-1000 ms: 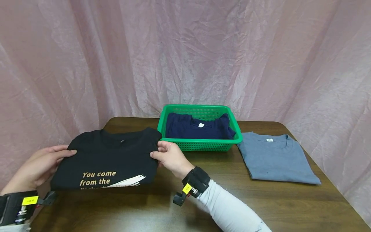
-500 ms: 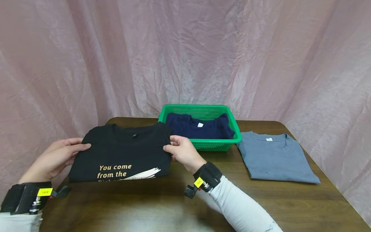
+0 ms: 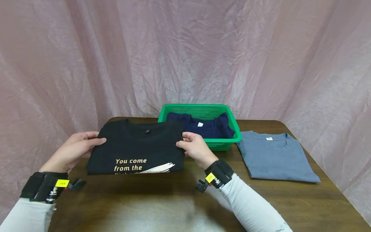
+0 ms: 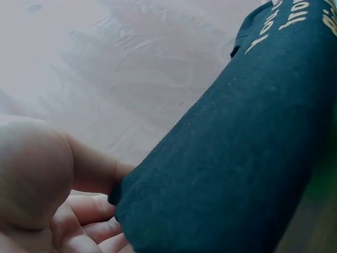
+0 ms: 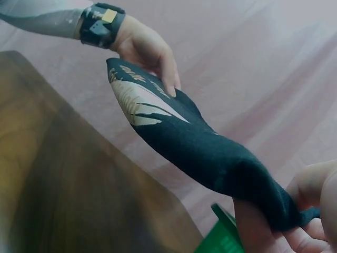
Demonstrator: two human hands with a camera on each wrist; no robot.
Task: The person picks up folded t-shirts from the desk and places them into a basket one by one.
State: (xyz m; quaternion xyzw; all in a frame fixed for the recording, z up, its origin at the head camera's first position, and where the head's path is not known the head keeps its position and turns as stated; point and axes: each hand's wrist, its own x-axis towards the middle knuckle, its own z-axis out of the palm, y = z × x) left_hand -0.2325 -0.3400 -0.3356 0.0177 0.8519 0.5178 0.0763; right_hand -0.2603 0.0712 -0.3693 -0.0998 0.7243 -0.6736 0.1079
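Head view: holding a folded black shirt point(image 3: 136, 146) up in the air, over the left part of a brown table point(image 3: 162, 203), to the left of and nearer than a green basket point(image 3: 221, 145). Pinching its left side between thumb and fingers with the left hand point(image 3: 73, 149). Pinching its right side the same way with the right hand point(image 3: 197, 149). Hiding the near left corner of the basket behind the shirt, so hard to say if touching or apart there.

Could slip loose at one side, from being held just by the edges. Could then tip and flop onto the table, with the fold undone. Might sag in the middle too, with no hand seen under there to help. Bent like a wave beside the right hand in the right wrist view, so maybe easy to twist, if lifted more on one side.

Might bump the basket, if moved right too low. Could then rumple the navy shirt point(image 3: 213, 130) lying inside, or shove the grey-blue shirt point(image 3: 279, 158) lying flat to the right. Best to pinch firmly and go high over the rim
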